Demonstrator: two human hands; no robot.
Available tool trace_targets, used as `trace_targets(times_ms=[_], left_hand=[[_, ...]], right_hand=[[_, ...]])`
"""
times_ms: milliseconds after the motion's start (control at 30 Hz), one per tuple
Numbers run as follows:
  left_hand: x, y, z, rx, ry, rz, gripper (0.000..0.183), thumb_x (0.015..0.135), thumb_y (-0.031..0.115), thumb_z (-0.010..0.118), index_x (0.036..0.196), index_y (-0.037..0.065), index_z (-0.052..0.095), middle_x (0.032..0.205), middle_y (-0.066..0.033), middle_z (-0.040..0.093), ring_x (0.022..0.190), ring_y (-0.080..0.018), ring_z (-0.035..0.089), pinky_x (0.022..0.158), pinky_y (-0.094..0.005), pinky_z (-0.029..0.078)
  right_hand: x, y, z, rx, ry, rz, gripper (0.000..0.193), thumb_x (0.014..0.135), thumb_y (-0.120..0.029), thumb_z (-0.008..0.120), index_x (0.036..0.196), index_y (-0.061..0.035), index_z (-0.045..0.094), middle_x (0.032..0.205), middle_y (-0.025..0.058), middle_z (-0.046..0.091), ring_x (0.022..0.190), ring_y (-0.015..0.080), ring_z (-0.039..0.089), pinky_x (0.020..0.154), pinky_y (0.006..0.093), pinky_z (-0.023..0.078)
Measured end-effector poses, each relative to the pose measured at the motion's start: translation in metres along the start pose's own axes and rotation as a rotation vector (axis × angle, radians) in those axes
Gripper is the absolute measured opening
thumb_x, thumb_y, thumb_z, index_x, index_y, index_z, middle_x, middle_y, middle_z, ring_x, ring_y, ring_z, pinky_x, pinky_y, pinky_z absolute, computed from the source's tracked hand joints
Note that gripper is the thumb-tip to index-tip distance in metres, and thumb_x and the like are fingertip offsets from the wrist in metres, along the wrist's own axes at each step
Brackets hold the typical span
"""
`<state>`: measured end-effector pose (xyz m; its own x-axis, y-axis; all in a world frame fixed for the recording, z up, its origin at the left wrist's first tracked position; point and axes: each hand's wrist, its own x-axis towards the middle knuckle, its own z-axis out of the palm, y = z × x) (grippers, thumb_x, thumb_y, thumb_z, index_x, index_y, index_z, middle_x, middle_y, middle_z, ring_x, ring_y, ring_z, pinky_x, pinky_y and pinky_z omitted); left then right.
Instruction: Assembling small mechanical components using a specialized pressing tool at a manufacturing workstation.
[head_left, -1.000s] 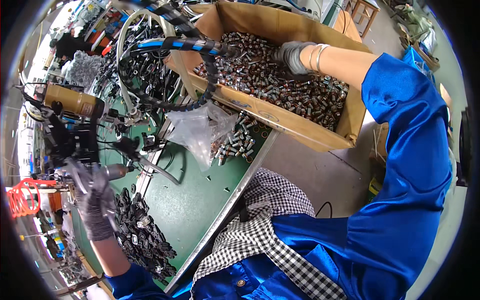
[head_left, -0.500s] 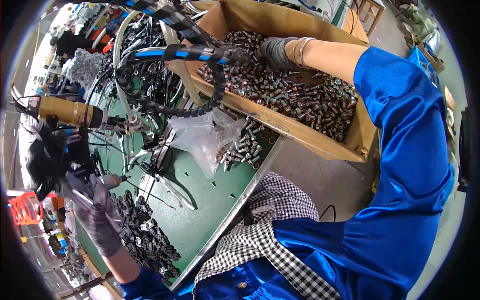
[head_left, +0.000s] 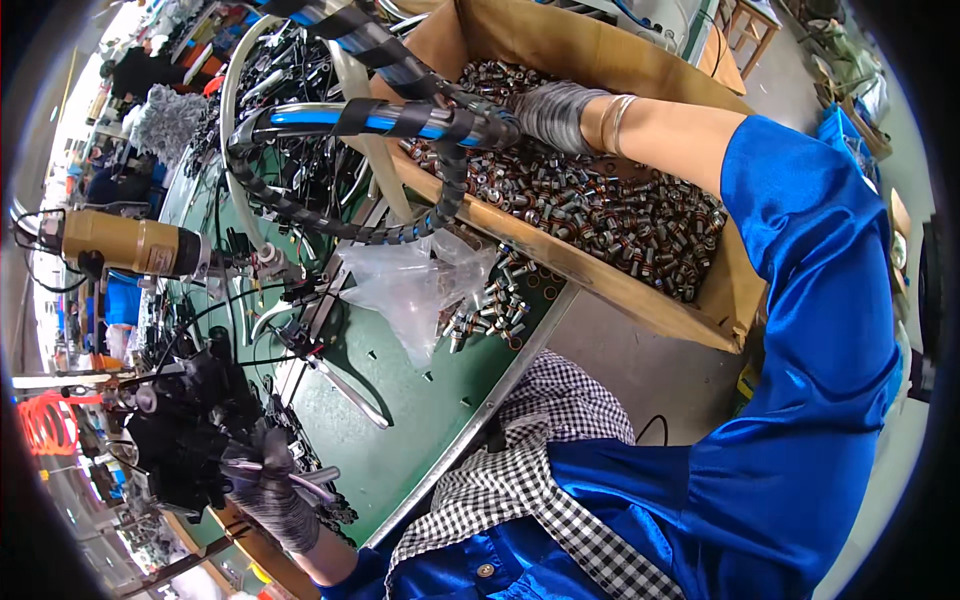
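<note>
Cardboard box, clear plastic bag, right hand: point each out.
cardboard box (head_left: 640, 295): head view, on its near side wall.
clear plastic bag (head_left: 410, 290): head view, middle of the crumpled film.
right hand (head_left: 548, 112): head view, back of the grey glove.

Metal fittings (head_left: 600, 210): small grey cylindrical parts, heaped loose and lying every way inside the cardboard box (head_left: 640, 295) at one o'clock; the gloved right hand (head_left: 550, 112) rests on the pile's far end.
Cardboard box: brown, open-topped, set at a slant beside the green bench.
Thin rod (head_left: 290, 478): slim, silvery, tilted, pinched in the gloved left hand (head_left: 265, 490) at eight o'clock.
</note>
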<state>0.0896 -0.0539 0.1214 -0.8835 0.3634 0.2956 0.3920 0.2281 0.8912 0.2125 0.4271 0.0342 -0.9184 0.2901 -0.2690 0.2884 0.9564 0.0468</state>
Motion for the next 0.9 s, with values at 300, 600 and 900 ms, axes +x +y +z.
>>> trace_targets(times_ms=[300,600,900], left_hand=[[-0.018,-0.009,0.011,-0.09,-0.043,-0.091,0.041,0.074,0.01,0.082,0.109,-0.003,0.064,0.088,-0.004,0.067,0.071,-0.0086,0.059,0.063,-0.0223,0.048],[-0.025,-0.015,0.015,-0.217,-0.253,-0.371,0.034,0.08,0.013,0.077,0.11,0.001,0.066,0.095,-0.0025,0.069,0.079,-0.0092,0.062,0.065,-0.0237,0.052],[-0.042,-0.025,0.025,-0.253,-0.341,-0.53,0.033,0.078,0.015,0.076,0.106,0.005,0.063,0.089,-0.0024,0.064,0.079,-0.0112,0.061,0.061,-0.0275,0.057]], right_hand=[[0.011,0.009,0.025,0.644,0.176,0.114,0.024,0.085,-0.015,0.054,0.103,-0.0067,0.067,0.104,0.0163,0.067,0.096,0.0359,0.064,0.077,0.0429,0.053],[-0.085,0.061,-0.034,0.191,0.57,0.077,0.019,0.079,-0.011,0.07,0.088,-0.0029,0.055,0.075,0.0049,0.056,0.07,0.016,0.054,0.062,0.032,0.045],[-0.146,-0.152,-0.129,0.989,0.536,-0.488,0.028,0.08,-0.007,0.073,0.106,-0.0036,0.064,0.104,0.0079,0.062,0.089,0.0124,0.06,0.078,0.0276,0.049]])
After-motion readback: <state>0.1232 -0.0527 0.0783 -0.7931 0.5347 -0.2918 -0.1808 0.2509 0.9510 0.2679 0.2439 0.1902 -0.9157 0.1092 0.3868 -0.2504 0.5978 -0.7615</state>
